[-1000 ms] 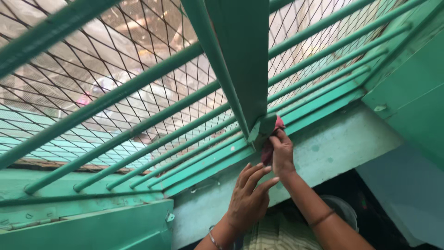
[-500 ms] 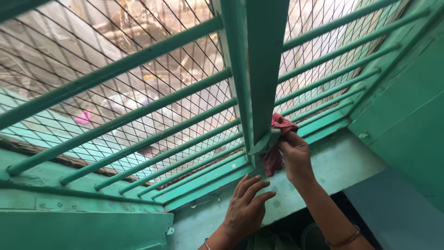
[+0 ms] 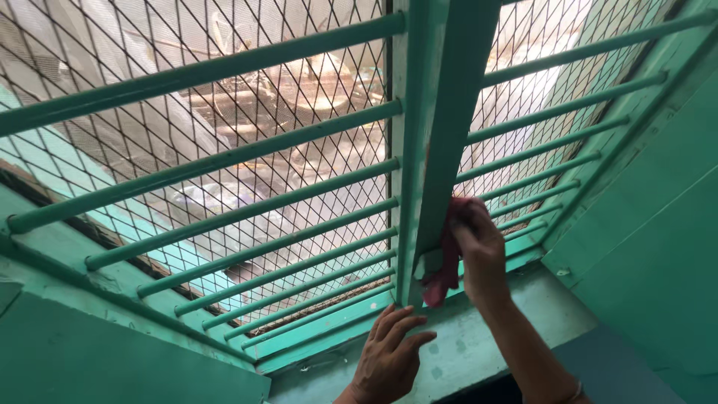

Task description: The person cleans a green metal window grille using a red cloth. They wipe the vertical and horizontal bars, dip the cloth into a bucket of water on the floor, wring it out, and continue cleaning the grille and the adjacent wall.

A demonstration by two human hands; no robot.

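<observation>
Head view, looking down at a green window: the right hand (image 3: pixel 479 247) has its fingers closed around a red cloth (image 3: pixel 447 258), pressing it against the green centre post (image 3: pixel 449 127) just above the sill (image 3: pixel 486 329). The cloth's tail hangs down beside the post's foot. The left hand (image 3: pixel 389 359) lies flat on the sill, fingers spread and holding nothing. Horizontal bars (image 3: pixel 247 213) and wire mesh (image 3: pixel 224 112) fill the window behind.

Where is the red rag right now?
The crumpled red cloth rag is right of centre, pressed by the right hand against the green metal window post.
</observation>
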